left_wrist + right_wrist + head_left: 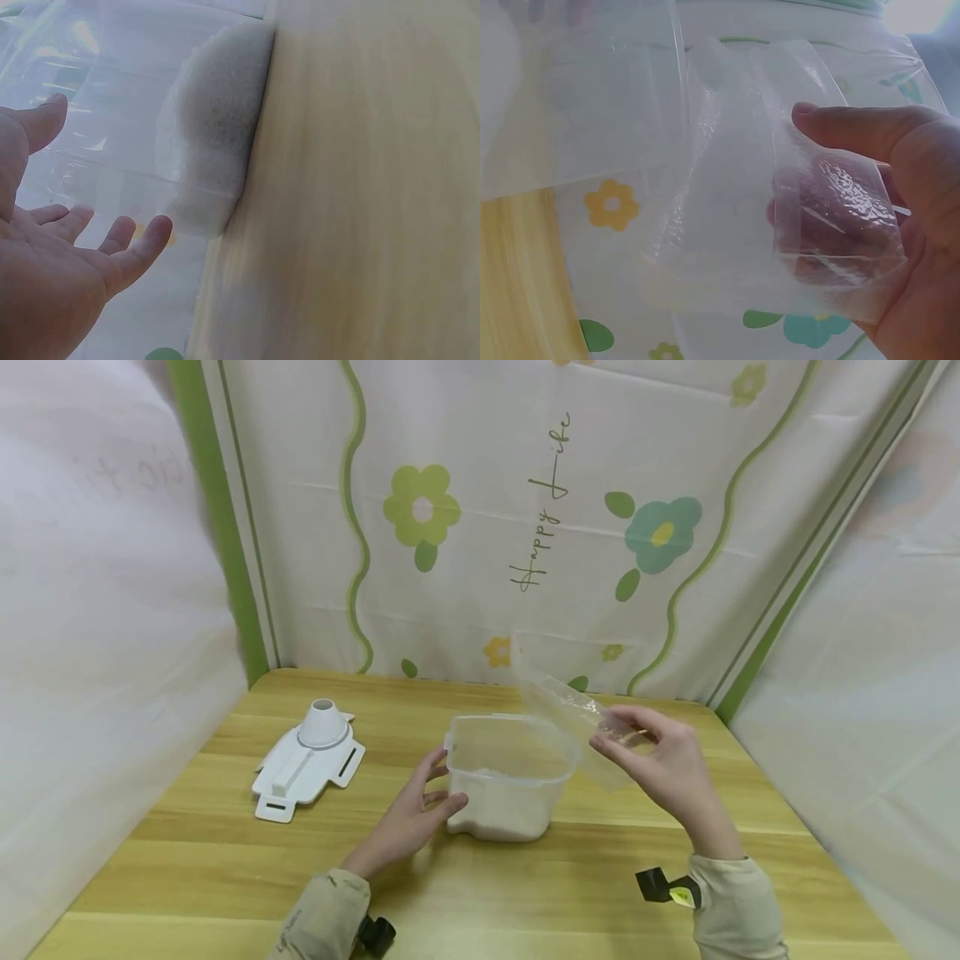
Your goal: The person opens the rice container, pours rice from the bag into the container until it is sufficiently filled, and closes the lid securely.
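While the left hand (412, 817) (fingers (141, 250) spread) flanks a clear tub (504, 802), the right hand (670, 758) pinches translucent plastic (746, 180).

"Happy Life" lettering (543, 503) on flowered curtain (465, 610), sleeve print (289, 930) illegible

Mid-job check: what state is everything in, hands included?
Tub: upright, top open, part filled.
Grains: white, loose, heaped unevenly in the tub.
Bag: held up on the tub's right side, no grains visible inside.
Lid: off, on the table, cone up.
Left hand: fingers spread at the tub, contact unclear.
Right hand: pinching the bag.
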